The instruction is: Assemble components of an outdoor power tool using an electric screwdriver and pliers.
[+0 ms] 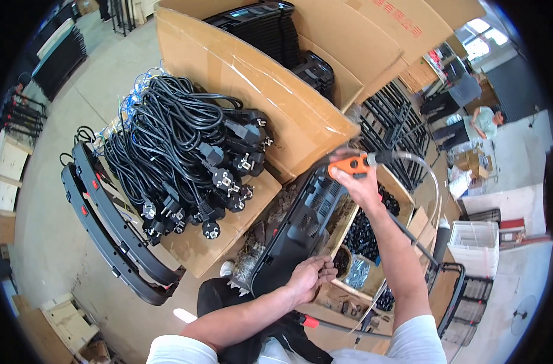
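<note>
My right hand (362,187) is wrapped round an orange and black power screwdriver (353,165), held over the far end of a long black plastic housing (291,236) with slotted vents. A pale hose (425,162) runs from the tool's back end toward the right. My left hand (313,276) is beside the near part of the housing, close to a round container of small dark pieces (342,261). Its fingers are curled together, and whatever they may hold is too small to make out. The screwdriver's tip is blurred.
Bundled black power cords with plugs (185,145) lie on a cardboard box (252,212) at left. Two curved black parts (115,242) lean beside it. A large carton (258,73) holds black panels. Right, a wooden bin (404,209) holds small black parts. People (482,123) stand far right.
</note>
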The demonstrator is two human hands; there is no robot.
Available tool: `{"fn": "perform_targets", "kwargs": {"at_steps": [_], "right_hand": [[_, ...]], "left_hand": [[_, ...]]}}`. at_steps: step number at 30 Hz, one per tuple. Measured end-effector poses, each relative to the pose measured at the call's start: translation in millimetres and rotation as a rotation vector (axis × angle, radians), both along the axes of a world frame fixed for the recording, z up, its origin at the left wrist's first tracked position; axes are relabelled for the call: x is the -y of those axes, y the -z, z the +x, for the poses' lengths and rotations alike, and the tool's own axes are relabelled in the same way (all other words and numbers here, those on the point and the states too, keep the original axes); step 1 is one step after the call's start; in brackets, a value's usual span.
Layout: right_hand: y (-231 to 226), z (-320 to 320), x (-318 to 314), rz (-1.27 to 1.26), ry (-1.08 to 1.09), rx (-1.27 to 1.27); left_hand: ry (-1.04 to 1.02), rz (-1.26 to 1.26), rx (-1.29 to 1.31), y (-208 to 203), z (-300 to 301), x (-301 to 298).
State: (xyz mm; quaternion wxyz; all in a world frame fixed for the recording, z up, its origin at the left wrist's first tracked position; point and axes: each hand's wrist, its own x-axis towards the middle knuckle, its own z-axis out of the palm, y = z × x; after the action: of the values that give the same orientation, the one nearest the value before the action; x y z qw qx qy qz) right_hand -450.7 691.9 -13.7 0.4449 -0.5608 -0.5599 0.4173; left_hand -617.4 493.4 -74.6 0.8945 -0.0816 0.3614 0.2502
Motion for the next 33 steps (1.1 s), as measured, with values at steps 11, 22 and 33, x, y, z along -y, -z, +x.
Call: {"fn": "perform_targets", "kwargs": {"at_steps": [11, 22, 33], "right_hand": [[-109, 40, 168, 0.177, 0.375, 0.127], [-90, 120, 350, 0.141, 0.765, -0.111], [35, 220, 389, -0.003, 0.869, -0.39]], "left_hand": [[0.32, 0.266, -0.065, 21, -17, -5], [0.897, 0.696, -0.462, 119, 46, 64], [0.891, 1.844, -1.117, 121, 250, -27]]}}
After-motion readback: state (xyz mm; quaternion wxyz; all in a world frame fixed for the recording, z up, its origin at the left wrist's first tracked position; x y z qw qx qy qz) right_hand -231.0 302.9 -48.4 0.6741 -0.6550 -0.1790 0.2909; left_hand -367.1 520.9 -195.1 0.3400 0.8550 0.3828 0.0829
